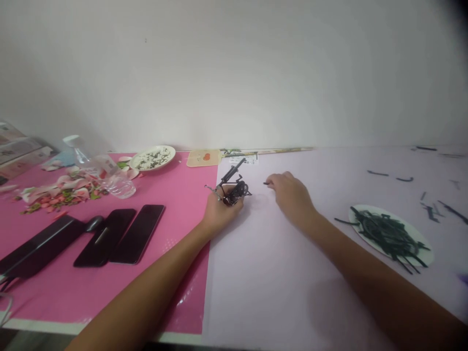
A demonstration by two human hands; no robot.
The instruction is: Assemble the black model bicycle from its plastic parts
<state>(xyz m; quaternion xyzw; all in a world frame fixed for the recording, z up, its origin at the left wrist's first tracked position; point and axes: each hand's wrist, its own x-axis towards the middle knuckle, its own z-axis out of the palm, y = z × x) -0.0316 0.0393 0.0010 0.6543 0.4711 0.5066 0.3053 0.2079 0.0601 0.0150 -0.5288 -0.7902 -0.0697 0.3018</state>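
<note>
Head view: two bare forearms converge from the lower corners. The left hand [221,209] curls around the lower part of a black, spindly model built of thin rods and looped strips [234,183], its grip clamped on it. The right hand [292,197], back uppermost and fingers directed left, has its grip pinched together on a short, thin black piece [265,184]; a gap separates this from the model.

The model, beside the seam where pink sheeting [186,273] meets pale lavender covering [256,287] on the tabletop, shows a slanting upper bar and a dense, tangled base; finer joints are too small to distinguish.

Bare lavender surface lies between the forearms. A white oval plate [376,246] of dark strips bounds it at right, two black flat phones [137,234] stand left of the left forearm's line, and a plain white wall [234,73] closes the far edge.
</note>
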